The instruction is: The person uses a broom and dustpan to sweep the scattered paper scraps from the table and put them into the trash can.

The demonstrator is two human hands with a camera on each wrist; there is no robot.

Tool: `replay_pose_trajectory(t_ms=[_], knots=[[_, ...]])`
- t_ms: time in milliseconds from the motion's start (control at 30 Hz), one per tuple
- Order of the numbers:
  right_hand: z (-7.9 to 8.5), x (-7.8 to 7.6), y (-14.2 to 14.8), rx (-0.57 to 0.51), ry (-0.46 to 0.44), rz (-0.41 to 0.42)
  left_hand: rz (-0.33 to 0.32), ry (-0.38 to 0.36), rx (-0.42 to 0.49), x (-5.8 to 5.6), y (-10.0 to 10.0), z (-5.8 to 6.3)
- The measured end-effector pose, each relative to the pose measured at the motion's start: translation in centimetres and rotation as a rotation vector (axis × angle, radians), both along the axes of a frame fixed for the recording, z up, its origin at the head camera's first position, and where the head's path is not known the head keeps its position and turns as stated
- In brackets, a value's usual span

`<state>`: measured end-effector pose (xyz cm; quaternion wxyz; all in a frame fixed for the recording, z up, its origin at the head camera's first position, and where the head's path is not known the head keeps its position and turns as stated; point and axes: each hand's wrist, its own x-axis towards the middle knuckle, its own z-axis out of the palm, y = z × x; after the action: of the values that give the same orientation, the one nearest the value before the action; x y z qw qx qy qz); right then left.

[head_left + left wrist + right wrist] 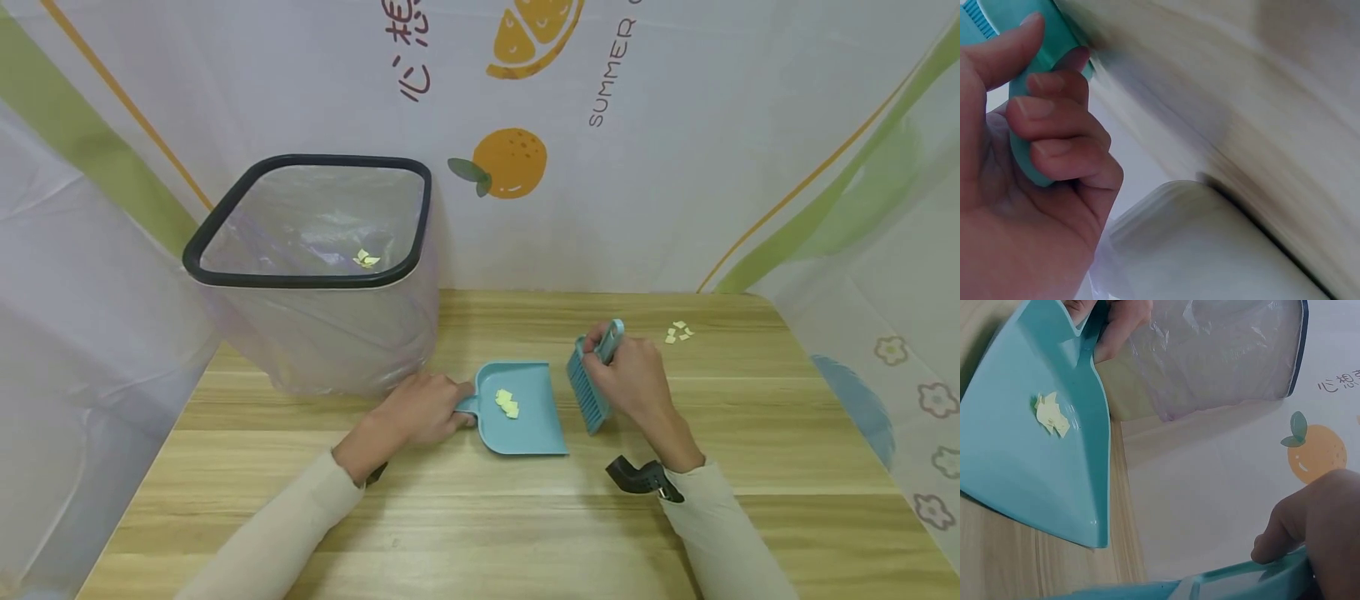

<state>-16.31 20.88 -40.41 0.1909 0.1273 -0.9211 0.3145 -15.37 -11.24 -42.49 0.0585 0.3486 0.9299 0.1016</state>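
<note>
My left hand [429, 407] grips the short handle of a light blue dustpan [532, 429]; in the left wrist view its fingers [1063, 119] curl round that handle. A little heap of pale yellow paper scraps [507, 403] lies in the pan, also visible as a heap [1052, 415] in the right wrist view. To the right of the pan's front edge, my right hand [628, 377] holds a matching blue hand brush [588, 393] by its handle, bristles facing the pan. A narrow gap separates brush and pan.
A bin [337, 333] with a black rim and clear liner stands at the back left, some yellow scraps [365, 259] inside it. Several more scraps [679, 332] lie on the wooden table [480, 525] at the back right. A printed curtain [637, 192] hangs behind.
</note>
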Motion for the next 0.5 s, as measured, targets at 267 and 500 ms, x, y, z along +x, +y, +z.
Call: replay_pose_trajectory(t_ms=[267,500], knots=[[0.02,0.00,-0.04,0.001,-0.012,-0.004,0.030,-0.027,0.017,0.04,0.10,-0.13],[-0.03,-0.05,0.02,-0.003,-0.028,-0.008,0.051,-0.048,0.027,0.01,0.29,-0.22]])
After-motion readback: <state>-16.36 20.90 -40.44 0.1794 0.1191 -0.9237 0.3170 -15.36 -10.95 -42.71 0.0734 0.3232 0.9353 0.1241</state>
